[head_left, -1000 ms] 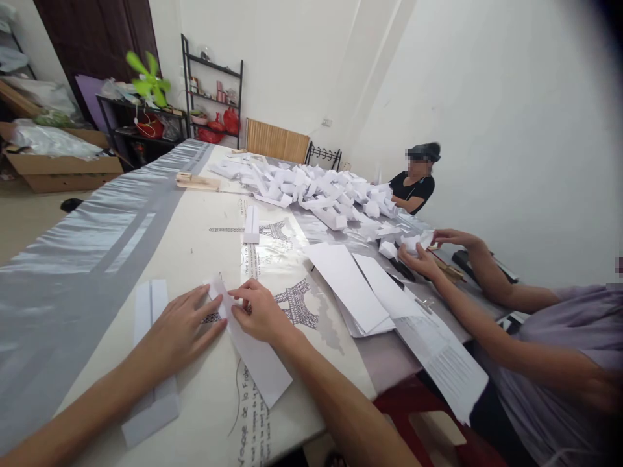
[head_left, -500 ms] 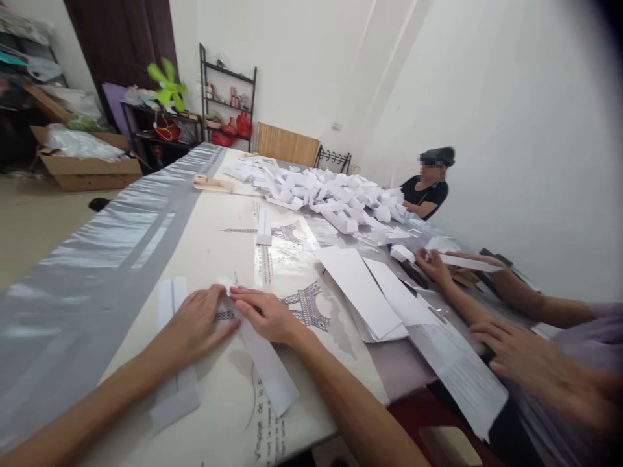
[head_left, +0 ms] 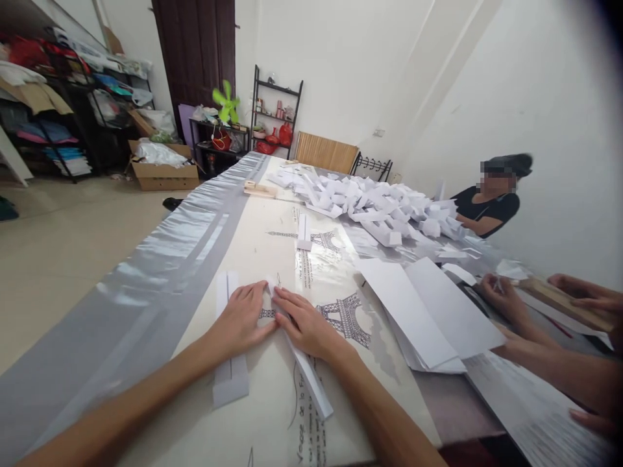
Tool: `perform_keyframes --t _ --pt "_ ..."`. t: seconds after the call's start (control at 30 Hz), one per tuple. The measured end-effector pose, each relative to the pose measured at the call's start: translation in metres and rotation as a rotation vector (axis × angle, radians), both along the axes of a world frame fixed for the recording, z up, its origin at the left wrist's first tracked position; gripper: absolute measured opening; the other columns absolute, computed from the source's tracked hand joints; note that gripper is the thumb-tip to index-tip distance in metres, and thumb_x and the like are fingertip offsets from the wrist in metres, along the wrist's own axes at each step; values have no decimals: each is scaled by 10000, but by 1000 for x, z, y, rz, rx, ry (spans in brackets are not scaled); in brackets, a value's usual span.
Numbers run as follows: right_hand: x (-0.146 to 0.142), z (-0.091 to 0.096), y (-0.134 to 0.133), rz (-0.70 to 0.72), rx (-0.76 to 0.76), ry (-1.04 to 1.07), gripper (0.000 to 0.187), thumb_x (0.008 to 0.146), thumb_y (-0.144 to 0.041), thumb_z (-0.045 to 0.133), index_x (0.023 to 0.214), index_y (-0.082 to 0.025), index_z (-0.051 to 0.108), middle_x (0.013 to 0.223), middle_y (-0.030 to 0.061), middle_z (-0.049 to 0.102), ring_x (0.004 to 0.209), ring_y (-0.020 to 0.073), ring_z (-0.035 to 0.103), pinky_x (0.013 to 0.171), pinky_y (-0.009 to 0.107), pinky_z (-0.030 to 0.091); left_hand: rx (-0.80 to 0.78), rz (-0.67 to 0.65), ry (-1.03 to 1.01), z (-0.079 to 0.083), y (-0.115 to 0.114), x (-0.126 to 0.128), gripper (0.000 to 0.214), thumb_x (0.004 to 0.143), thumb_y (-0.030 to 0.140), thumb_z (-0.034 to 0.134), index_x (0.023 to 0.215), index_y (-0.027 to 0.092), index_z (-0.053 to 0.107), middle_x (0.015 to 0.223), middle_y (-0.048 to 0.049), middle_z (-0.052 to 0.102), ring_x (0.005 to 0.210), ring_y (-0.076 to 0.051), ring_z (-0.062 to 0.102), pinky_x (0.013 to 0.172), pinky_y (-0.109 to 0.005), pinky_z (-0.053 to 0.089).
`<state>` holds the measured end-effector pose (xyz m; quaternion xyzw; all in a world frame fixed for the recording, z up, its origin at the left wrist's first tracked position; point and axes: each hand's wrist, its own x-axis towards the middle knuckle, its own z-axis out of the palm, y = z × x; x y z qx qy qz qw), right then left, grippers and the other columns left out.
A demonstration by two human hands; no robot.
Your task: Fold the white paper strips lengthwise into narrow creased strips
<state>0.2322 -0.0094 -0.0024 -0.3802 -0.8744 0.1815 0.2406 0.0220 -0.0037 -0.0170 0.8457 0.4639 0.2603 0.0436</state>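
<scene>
A narrow folded white paper strip (head_left: 314,386) lies slantwise on the printed tablecloth, between my hands. My left hand (head_left: 246,314) is closed at the strip's far end, its fingertips and thumb close to it. Pressing along the strip from the right, my right hand (head_left: 304,321) has its fingers together on the upper part and covers some of it. Under my left wrist lies another flat paper piece (head_left: 231,386) with a folded lower end and a long seam. A smaller folded paper piece (head_left: 304,233) lies farther ahead.
A big heap of folded white papers (head_left: 384,207) covers the far table. Stacked paper sheets (head_left: 413,311) lie to my right. Beside them, another person's hands (head_left: 584,298) work near a wooden bar (head_left: 559,301). A person in a dark cap (head_left: 491,201) sits at the far right.
My view has turned left. The strip under my right hand, wide and flat before, is now folded narrow lengthwise. A sheet at the right has shifted beside the stack, and the neighbour's hands have moved.
</scene>
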Motion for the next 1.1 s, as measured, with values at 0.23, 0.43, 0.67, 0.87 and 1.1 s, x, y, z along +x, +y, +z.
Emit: perform_keyframes --t 0.23,0.43,0.67,0.87,1.1 --pt "-2 0 2 15 45 -29 433 1030 -259 478 1457 -191 502 1543 105 499 1466 231 401 1216 481 348 147 -14 101 2 8 -3 425 1012 233 395 1417 125 459 1478 -180 510 1365 -307 492 1110 -479 432" --pt "-2 -6 4 17 75 -2 529 973 -171 499 1500 -192 453 1507 99 538 1440 224 435 1214 466 362 194 -91 219 -14 10 4 429 1045 218 332 1403 52 499 1436 -202 565 1367 -284 515 1151 -435 416" --pt "-1 -10 3 -7 87 -14 514 981 -223 497 1493 -180 479 1581 130 439 1477 241 385 1209 467 364 213 -34 282 -10 4 8 414 1039 205 340 1324 13 570 1341 -233 609 1319 -330 539 1123 -487 428" --pt "-2 -8 4 0 76 -25 542 960 -211 505 1499 -159 480 1558 125 477 1470 244 400 1220 480 345 204 21 218 -17 5 8 407 1036 243 371 1325 35 568 1357 -238 597 1317 -329 540 1114 -491 426" --pt "-3 -4 3 -15 59 -41 562 960 -221 496 1519 -171 466 1565 107 471 1477 245 391 1221 495 342 172 72 134 -14 2 9 350 1034 249 366 1231 86 605 1274 -210 605 1219 -320 564 1024 -489 488"
